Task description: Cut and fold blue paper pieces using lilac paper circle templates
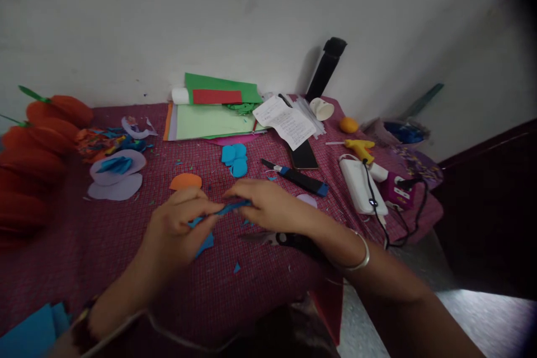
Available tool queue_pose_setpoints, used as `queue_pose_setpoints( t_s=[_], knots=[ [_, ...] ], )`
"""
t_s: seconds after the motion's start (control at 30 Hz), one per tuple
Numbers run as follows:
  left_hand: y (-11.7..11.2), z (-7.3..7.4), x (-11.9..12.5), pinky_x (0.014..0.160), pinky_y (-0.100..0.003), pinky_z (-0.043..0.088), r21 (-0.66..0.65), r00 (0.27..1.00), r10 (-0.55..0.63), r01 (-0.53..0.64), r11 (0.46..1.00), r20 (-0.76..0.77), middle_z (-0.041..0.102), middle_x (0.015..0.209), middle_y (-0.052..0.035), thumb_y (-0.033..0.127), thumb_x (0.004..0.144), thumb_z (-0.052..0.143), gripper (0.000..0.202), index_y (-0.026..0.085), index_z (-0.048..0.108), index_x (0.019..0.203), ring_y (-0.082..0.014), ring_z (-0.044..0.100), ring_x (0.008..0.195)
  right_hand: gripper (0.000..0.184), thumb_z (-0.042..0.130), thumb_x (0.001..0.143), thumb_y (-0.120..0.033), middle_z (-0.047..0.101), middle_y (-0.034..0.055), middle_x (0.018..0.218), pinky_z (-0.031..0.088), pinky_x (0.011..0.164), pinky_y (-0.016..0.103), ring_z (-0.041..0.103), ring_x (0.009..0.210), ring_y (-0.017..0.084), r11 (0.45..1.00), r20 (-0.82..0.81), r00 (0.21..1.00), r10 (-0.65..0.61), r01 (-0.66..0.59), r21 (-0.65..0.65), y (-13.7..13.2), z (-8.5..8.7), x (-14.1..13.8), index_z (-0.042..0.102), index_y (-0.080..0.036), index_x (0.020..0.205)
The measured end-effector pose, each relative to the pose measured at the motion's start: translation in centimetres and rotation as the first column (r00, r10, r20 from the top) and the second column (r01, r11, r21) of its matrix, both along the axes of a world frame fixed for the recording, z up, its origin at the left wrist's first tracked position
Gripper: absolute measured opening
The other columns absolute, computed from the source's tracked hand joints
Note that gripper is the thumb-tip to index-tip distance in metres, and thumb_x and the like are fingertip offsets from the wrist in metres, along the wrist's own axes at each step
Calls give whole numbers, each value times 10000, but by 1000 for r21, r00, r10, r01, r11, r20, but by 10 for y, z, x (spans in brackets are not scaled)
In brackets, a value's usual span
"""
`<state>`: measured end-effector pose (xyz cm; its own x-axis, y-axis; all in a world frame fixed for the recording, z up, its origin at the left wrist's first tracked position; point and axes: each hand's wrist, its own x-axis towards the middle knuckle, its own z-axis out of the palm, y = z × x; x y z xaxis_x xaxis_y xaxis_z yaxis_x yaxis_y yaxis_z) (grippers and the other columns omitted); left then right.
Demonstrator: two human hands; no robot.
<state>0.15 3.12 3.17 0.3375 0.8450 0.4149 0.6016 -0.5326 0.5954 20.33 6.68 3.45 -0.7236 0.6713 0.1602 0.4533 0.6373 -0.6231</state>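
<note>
Between my two hands, above the checked cloth, is a thin folded piece of blue paper [232, 207]. My left hand [178, 224] pinches its left end between thumb and fingers. At the other end my right hand [262, 204] grips it, fingers closed. Beneath my left hand lies another blue paper piece [205, 245], partly hidden. A pair of scissors [262, 238] rests under my right wrist, its handles partly covered. Just beyond my hands are cut blue paper shapes [235, 158] and an orange paper piece [185, 180]. A box cutter [300, 179] lies beyond my right hand.
Orange paper pumpkins [37, 151] stand at the left, beside paper scraps [100, 142] and lilac ovals [119, 187]. Coloured sheets [205, 122] lie by the wall. To the right are a phone [304, 156], a yellow glue gun [359, 149], a white power bank [361, 184] and cables.
</note>
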Motion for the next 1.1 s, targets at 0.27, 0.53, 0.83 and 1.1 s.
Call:
queue_pose_setpoints(
  t_s=[0.27,0.53,0.83,1.1],
  knots=[
    [56,-22,3,553,-248,391,-367,999,-6,-10,930,-41,582,589,24,298,749,584,168,188,640,636,-138,531,580,125,536,890,-177,629,29,817,339,658,255,549,747,139,965,192,970,-148,99,244,32,-16,10,648,-162,835],
    [51,-46,17,716,-311,432,-251,964,-28,-41,967,-265,565,874,-49,194,815,491,128,183,612,773,-190,565,788,120,544,885,-228,694,54,901,339,641,259,613,768,162,974,295,935,-198,155,162,36,-44,5,623,-167,952],
    [54,-47,21,678,-306,406,-293,992,2,-40,955,-130,564,752,-15,159,798,479,125,186,596,763,-182,546,742,101,527,890,-198,674,35,833,342,648,244,592,754,146,979,253,950,-186,158,128,37,-45,3,617,-164,859],
    [53,-50,24,695,-313,421,-266,977,-9,-49,963,-213,553,782,-27,109,784,449,157,189,583,777,-188,552,762,128,474,914,-180,677,69,901,360,652,267,612,796,174,972,339,923,-182,116,206,34,-41,0,599,-155,911]
  ],
)
